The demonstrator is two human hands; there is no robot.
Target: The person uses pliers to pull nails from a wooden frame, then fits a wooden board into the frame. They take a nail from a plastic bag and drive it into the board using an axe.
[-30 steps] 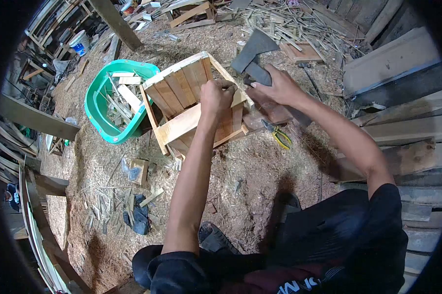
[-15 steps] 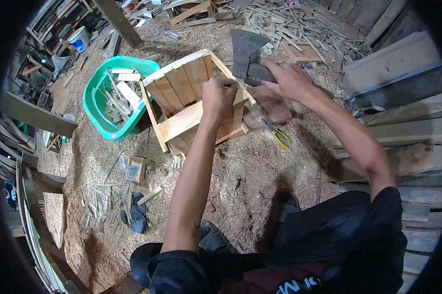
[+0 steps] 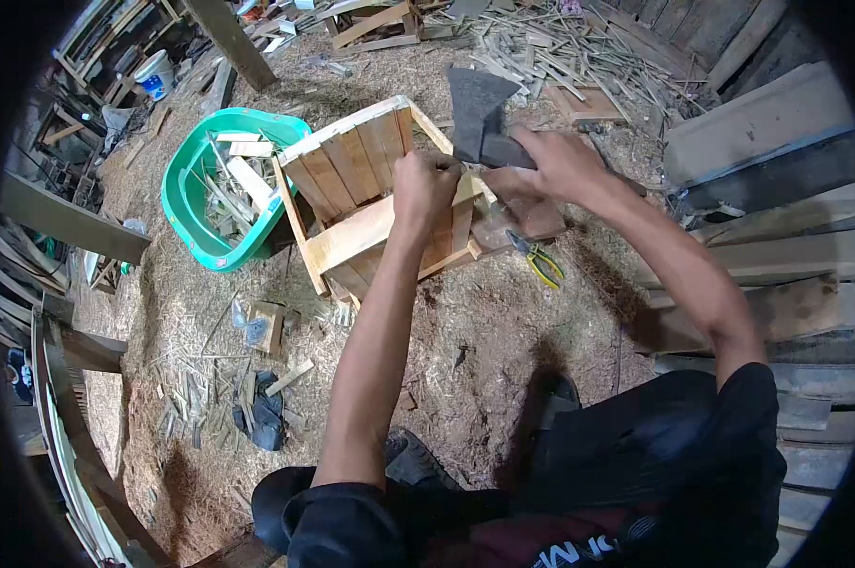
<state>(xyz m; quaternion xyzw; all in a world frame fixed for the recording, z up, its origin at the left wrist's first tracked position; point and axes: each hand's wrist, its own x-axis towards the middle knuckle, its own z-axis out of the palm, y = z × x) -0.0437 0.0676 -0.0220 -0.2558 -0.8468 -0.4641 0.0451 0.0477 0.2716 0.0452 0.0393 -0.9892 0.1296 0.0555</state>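
Note:
A slatted wooden frame (image 3: 352, 161) stands tilted at the centre, its right end by a brown board (image 3: 517, 218) on the ground. My left hand (image 3: 424, 186) is closed at the frame's right side, its fingertips pinched; whatever may be between them is too small to make out. Just to the right, my right hand (image 3: 558, 163) is wrapped round the handle of an axe (image 3: 475, 112), whose broad dark blade points up and away beside the frame. Pliers with yellow handles (image 3: 544, 267) lie on the ground below the board.
A green tub (image 3: 177, 204) with wood scraps sits left of the frame. Planks (image 3: 759, 256) are stacked at the right. A wooden post (image 3: 229, 43) rises at the back left. Thin offcuts (image 3: 579, 71) are heaped at the back, and a dark cloth (image 3: 265, 421) lies at lower left.
My right hand and the axe have shifted slightly, with the axe head a little lower. My left hand has barely moved at the frame.

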